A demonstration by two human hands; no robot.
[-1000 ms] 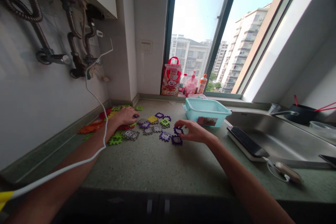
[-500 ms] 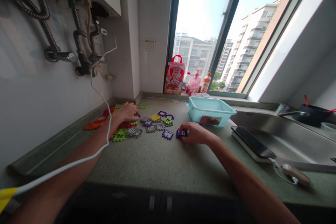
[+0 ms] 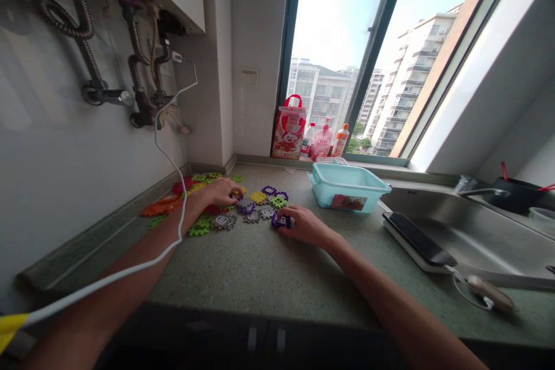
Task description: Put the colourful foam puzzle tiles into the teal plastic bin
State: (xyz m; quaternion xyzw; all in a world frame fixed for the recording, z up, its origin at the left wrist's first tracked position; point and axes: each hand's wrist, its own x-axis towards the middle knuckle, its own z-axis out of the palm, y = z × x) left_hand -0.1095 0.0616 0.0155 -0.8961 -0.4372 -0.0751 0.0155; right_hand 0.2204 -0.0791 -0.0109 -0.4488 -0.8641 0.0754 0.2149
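Observation:
My right hand (image 3: 306, 225) is closed at the fingertips on a purple toothed building tile (image 3: 280, 221) with a white window insert, low over the counter. A second purple tile seen there before is covered or merged with it. My left hand (image 3: 222, 192) is curled at the edge of the tile heap, its fingers on a purple tile (image 3: 236, 195) that they partly hide. Between the hands lie a yellow tile (image 3: 258, 197), a green tile (image 3: 278, 202), grey tiles (image 3: 252, 217) and another purple tile (image 3: 246, 208).
Red, orange (image 3: 162, 206) and green tiles (image 3: 200, 226) lie around my left forearm. A light blue plastic basin (image 3: 349, 182) stands behind my right hand. Farther right are a phone (image 3: 418, 238) and the sink (image 3: 477, 237). A white cable (image 3: 180, 208) hangs across my left arm.
My right hand has slid left with its purple tile to where another purple tile lay. My left hand has moved slightly right, bringing a purple tile out from the heap's edge.

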